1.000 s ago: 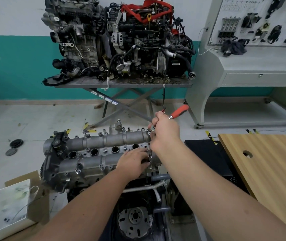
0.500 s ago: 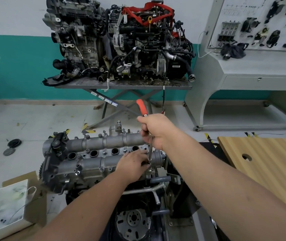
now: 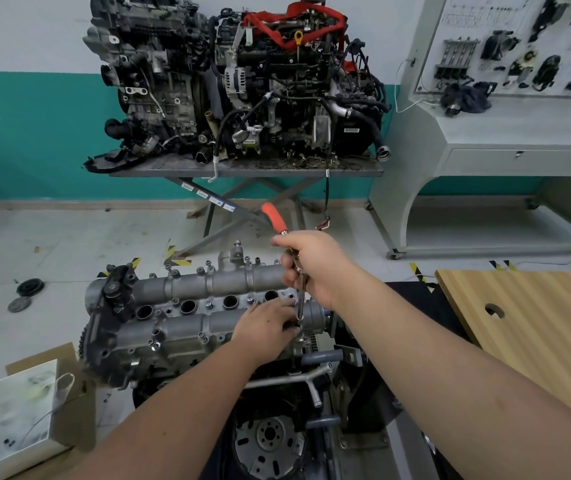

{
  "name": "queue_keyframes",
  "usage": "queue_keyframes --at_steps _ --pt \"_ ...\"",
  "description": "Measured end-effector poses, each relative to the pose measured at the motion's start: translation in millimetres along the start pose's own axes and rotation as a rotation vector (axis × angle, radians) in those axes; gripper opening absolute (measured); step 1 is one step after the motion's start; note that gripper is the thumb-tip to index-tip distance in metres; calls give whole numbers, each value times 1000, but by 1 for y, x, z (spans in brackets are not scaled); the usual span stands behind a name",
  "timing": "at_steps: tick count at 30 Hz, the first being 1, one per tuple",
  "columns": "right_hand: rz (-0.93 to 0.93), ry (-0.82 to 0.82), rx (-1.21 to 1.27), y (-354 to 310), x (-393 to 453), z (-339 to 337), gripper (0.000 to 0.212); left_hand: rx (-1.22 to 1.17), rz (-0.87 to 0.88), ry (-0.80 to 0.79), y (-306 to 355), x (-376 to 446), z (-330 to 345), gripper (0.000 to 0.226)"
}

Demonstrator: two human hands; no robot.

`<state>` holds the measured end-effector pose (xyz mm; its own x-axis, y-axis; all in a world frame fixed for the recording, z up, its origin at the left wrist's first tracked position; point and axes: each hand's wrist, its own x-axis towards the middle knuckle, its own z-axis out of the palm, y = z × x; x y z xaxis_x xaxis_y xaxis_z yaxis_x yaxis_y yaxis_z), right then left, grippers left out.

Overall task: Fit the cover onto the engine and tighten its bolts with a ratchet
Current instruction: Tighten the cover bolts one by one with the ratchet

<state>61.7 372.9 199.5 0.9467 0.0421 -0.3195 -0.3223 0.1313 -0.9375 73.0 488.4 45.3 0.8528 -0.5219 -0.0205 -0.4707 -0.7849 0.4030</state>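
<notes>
In a workshop, seen from above, a grey metal cover [image 3: 204,306] already sits on top of the engine [image 3: 187,341] in the foreground. The right hand [image 3: 315,268] is clenched around the ratchet [image 3: 296,268] near its head, the orange grip [image 3: 274,218] pointing away towards the far wall. A thin chrome extension [image 3: 300,303] drops straight down to a bolt at the cover's right end. The left hand [image 3: 265,329] rests on the cover, fingers curled by the extension's lower tip, apparently to keep the socket seated while the handle swings. Several more bolts [image 3: 202,337] stand along the cover's edges. Behind, a second engine [image 3: 242,84] sits on a table [image 3: 242,169] whose leg carries small white labels [image 3: 208,195], too small to read.
</notes>
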Motion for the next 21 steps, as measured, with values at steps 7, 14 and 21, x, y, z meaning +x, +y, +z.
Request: queue_keyframes --at_steps 7,14,21 --pt "-133 -18 -6 15 -4 -13 24 -9 7 12 -1 0 0 14" --pt "-65 -162 233 17 -5 -18 36 1 1 16 0 0 0 17" --pt "35 -230 238 12 -4 -24 19 6 3 18 0 -1 0 18"
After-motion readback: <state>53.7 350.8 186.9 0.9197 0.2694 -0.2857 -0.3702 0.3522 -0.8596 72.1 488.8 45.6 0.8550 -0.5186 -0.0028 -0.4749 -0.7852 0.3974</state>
